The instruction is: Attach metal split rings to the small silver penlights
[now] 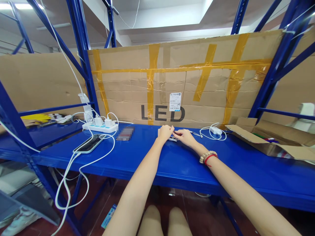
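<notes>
Both my hands meet at the back of the blue shelf, just in front of the cardboard panel. My left hand is curled shut, its fingers pinching a small thin thing I cannot make out. My right hand, with a bead bracelet and red string at the wrist, is closed too and pinches the same small item from the right. A few small dark and metallic pieces lie on the shelf under the hands. A thin pen-like thing lies just right of the fingers.
A taped cardboard panel marked LED backs the shelf. To the left are a white power strip with chargers, a phone on a cable and a dark flat object. A white charger and cable and an open cardboard box sit right.
</notes>
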The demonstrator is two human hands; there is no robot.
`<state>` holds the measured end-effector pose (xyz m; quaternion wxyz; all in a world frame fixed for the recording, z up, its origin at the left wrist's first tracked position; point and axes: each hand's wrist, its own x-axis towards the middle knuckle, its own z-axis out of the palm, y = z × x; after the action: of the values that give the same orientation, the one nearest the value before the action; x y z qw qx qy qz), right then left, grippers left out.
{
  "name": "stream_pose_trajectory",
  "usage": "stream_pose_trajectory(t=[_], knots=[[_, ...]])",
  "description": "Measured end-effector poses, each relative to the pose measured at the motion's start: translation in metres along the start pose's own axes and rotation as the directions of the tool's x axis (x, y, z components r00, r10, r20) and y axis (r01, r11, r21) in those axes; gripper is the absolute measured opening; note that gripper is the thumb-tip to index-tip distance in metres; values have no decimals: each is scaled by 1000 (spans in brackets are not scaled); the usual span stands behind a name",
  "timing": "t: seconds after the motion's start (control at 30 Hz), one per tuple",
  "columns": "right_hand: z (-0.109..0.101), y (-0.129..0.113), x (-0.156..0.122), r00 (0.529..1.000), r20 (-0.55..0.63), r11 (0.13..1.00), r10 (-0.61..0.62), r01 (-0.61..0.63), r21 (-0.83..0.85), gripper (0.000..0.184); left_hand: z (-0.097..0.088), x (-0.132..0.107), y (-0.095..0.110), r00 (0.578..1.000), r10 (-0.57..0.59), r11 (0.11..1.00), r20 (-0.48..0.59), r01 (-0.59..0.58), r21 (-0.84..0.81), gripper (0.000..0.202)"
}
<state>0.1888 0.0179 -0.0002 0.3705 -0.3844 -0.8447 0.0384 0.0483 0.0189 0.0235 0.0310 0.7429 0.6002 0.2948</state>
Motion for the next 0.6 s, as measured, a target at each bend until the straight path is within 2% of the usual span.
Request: stream_pose_trajectory(t=[0.2,0.6], knots=[[2,0,1,995,-96,999,-7,11,40,39,0,2,1,999,14,1000,-40,-15,-27,47],[1,-4,1,989,-144,999,19,-13,39,39,-2,-3,3,996,53,999,-69,-52,17,50]])
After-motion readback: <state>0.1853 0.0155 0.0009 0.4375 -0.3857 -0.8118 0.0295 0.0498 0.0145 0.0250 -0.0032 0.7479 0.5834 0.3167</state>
